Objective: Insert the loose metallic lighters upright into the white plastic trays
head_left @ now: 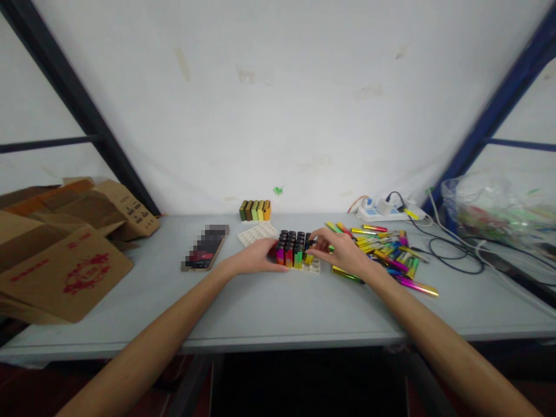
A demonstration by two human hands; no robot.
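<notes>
In the head view, a white tray (315, 268) on the table holds several upright lighters (289, 256) with black tops and shiny pink, red and green bodies. My left hand (258, 256) grips the tray's left side, thumb along the front and the other fingers partly hidden behind the lighters. At the tray's right end, my right hand (336, 249) pinches a yellow lighter (309, 258) by its top. Bare slots show at the tray's front right corner. Beside my right hand lies a loose pile of shiny coloured lighters (397, 260).
Behind my left hand lies a white slotted tray (252, 234). A block of green, yellow and orange lighters (255, 211) stands by the wall. A phone (206, 249) and cardboard boxes (65, 266) are left; a power strip (386, 213), cables and plastic bag (486, 202) are right.
</notes>
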